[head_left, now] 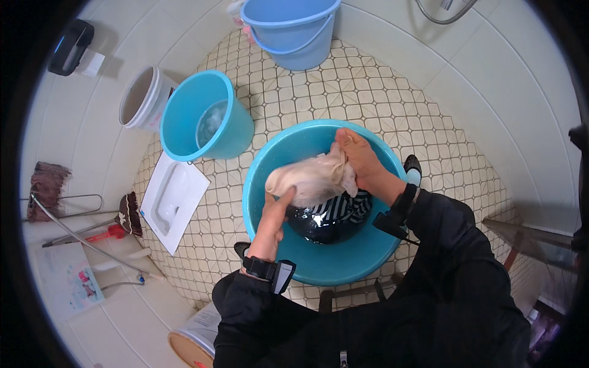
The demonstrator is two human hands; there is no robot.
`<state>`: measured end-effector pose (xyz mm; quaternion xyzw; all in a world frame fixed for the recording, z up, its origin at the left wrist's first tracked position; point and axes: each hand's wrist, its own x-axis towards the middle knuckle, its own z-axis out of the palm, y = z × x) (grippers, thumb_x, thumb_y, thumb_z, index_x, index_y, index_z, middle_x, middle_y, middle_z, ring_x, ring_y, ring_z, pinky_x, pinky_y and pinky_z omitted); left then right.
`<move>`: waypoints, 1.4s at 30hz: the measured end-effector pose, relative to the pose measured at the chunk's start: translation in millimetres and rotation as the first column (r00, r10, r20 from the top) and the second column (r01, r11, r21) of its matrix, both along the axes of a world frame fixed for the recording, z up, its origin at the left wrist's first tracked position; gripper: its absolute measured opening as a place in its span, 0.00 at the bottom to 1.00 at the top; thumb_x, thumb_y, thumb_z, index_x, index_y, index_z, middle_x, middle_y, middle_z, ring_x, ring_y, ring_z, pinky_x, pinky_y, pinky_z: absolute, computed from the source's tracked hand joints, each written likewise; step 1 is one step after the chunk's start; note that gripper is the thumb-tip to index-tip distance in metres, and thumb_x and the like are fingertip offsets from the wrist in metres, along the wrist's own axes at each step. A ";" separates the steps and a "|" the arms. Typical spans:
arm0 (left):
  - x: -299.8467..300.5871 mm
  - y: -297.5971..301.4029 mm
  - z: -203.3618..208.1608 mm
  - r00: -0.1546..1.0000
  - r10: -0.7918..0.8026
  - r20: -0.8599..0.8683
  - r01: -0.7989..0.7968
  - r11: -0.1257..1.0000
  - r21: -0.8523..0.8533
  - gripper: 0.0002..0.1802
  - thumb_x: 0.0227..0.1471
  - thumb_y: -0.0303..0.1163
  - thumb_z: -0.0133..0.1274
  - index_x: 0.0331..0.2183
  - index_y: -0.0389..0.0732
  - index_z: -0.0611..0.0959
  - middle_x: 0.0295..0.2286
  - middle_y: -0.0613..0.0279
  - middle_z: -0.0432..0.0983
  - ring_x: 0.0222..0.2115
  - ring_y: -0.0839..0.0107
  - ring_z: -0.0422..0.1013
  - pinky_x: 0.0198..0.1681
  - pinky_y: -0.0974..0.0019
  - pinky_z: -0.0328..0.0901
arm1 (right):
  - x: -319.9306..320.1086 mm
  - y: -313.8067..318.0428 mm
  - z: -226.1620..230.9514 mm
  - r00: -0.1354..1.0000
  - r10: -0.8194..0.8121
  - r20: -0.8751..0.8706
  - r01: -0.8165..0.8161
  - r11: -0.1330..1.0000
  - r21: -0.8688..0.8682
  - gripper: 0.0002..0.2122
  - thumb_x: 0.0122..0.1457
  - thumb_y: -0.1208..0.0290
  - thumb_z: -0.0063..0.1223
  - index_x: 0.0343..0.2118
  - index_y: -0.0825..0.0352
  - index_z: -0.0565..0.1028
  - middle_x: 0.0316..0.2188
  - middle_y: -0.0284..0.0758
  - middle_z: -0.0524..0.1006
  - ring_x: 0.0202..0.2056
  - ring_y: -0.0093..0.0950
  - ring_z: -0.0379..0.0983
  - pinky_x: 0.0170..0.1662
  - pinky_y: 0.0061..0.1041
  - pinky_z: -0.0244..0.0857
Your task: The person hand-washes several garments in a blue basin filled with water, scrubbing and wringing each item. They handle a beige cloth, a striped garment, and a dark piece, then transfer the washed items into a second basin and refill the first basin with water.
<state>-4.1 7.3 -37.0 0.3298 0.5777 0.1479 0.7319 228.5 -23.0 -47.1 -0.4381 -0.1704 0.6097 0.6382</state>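
I see both hands working over a turquoise wash basin (319, 264) that sits on the tiled floor (368, 92), about at its middle. My left hand (273, 218) presses its fingers, held close together, against the near side of a pale, wet cloth (310, 178) bunched above the basin. My right hand (359, 159) has its fingers closed around the far end of that same cloth, gripping it near the basin's far rim. Under the cloth, inside the basin, lies a dark garment (322, 224) with a striped black-and-white piece (343, 205) just beside it, both touching the cloth from below. A turquoise bucket (205, 116) with water in it stands on the floor to the left of the basin, near but apart from it, and a white bucket (144, 98) is just beside that one. A light blue bucket (294, 30) stands at the far edge of the floor, well apart from the basin.
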 end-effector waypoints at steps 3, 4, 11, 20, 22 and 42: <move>9.8 -9.9 -0.6 0.942 0.180 0.283 -0.057 0.918 -0.393 0.53 0.49 0.66 0.47 0.63 0.47 0.43 0.58 0.37 0.47 0.49 0.40 0.63 0.48 0.40 0.63 | -28.3 0.5 6.1 0.905 0.056 0.421 -0.205 0.926 0.318 0.09 0.62 0.64 0.48 0.31 0.65 0.70 0.26 0.29 0.68 0.28 0.22 0.67 0.31 0.24 0.64; 13.1 -12.8 -2.6 0.892 0.165 0.422 0.025 0.912 -0.410 0.45 0.52 0.62 0.46 0.60 0.46 0.50 0.55 0.40 0.54 0.48 0.43 0.64 0.47 0.42 0.65 | -39.6 -1.7 11.6 0.630 -0.151 0.761 -0.358 0.814 0.458 0.09 0.60 0.65 0.49 0.30 0.66 0.70 0.25 0.32 0.69 0.28 0.25 0.68 0.31 0.26 0.64; 25.7 -26.4 -25.1 0.651 0.175 0.739 -0.010 0.975 -0.222 0.33 0.57 0.56 0.44 0.55 0.44 0.62 0.48 0.50 0.67 0.46 0.54 0.68 0.46 0.47 0.66 | -102.7 -30.6 39.2 0.287 -0.218 0.933 -0.704 0.613 0.360 0.04 0.49 0.67 0.53 0.24 0.59 0.75 0.24 0.36 0.71 0.31 0.35 0.72 0.30 0.34 0.66; 27.1 -31.1 -24.5 0.799 0.446 0.404 -0.384 0.895 -0.228 0.20 0.61 0.48 0.42 0.40 0.41 0.74 0.38 0.58 0.74 0.39 0.63 0.72 0.42 0.62 0.69 | -87.6 -13.3 21.6 0.109 0.258 0.960 -0.402 0.895 -0.195 0.18 0.61 0.56 0.41 0.25 0.66 0.73 0.25 0.44 0.77 0.27 0.44 0.75 0.28 0.41 0.67; 22.0 -20.2 -18.3 0.499 0.281 0.819 -0.153 0.960 -0.236 0.23 0.61 0.49 0.41 0.44 0.39 0.73 0.41 0.56 0.73 0.41 0.62 0.71 0.43 0.60 0.68 | -95.1 -23.4 21.6 0.301 0.168 0.939 -0.469 0.883 -0.007 0.17 0.61 0.57 0.41 0.29 0.67 0.73 0.26 0.44 0.77 0.26 0.44 0.75 0.29 0.41 0.67; 8.4 -12.0 11.9 0.988 -0.056 0.147 0.040 0.993 0.107 0.20 0.59 0.40 0.45 0.50 0.40 0.71 0.37 0.61 0.76 0.36 0.73 0.72 0.37 0.71 0.63 | -30.6 4.9 -75.9 -0.274 0.645 0.714 -0.293 0.651 -0.700 0.30 0.51 0.71 0.51 0.60 0.57 0.59 0.45 0.55 0.70 0.43 0.46 0.72 0.46 0.37 0.68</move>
